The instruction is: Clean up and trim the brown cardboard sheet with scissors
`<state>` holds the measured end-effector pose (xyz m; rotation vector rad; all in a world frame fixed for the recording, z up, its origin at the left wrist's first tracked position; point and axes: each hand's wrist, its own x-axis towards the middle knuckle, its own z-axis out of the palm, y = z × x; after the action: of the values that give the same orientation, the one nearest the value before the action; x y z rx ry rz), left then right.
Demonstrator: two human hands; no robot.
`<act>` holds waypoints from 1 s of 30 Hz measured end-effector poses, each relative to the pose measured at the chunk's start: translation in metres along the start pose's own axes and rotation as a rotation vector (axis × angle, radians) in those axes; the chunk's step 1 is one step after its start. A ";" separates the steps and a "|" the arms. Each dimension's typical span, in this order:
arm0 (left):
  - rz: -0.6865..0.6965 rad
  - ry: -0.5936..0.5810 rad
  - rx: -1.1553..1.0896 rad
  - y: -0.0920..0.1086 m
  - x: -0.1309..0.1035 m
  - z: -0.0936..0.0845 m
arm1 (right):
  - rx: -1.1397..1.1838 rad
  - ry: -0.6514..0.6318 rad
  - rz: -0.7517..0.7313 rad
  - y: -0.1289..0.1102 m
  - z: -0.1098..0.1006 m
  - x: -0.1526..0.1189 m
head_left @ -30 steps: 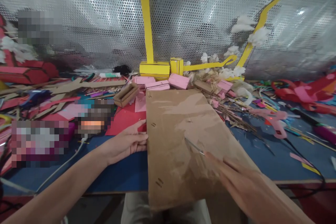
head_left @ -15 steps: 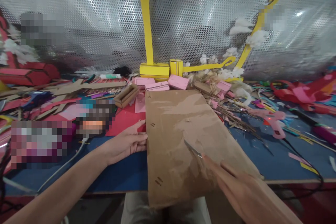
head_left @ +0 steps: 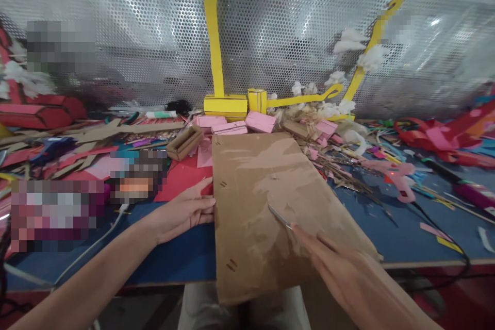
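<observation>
A brown cardboard sheet lies in front of me, its near end jutting past the table edge above my lap. My left hand is at its left edge, fingers bent around that side. My right hand grips a slim knife with a thin metal blade. The blade lies low over the middle of the sheet, its tip pointing away and to the left. Its handle is hidden inside my hand. Pale, uneven patches mark the cardboard's surface around the blade, and short dark marks run down its left side.
Pink paper boxes and yellow cardboard pieces stand beyond the sheet. A pink glue gun with a black cord lies right. Scraps and an open cardboard box are left, on the blue table. A perforated metal panel rises behind.
My right hand and the knife have shifted slightly left and away over the cardboard. My left hand stays at the edge. The whole view has moved a little.
</observation>
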<state>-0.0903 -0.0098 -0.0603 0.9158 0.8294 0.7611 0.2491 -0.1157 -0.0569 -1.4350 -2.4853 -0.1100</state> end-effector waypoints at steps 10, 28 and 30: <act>-0.004 0.009 0.020 0.000 0.001 -0.001 | 0.105 -0.060 0.117 0.005 0.005 0.008; 0.046 -0.052 -0.020 -0.005 0.002 -0.008 | 0.287 -0.187 0.082 0.035 -0.014 0.072; 0.035 -0.045 -0.020 -0.005 0.001 -0.007 | 0.357 -0.231 0.059 0.028 -0.010 0.093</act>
<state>-0.0950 -0.0078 -0.0675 0.9280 0.7667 0.7755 0.2313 -0.0257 -0.0239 -1.4286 -2.4684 0.5124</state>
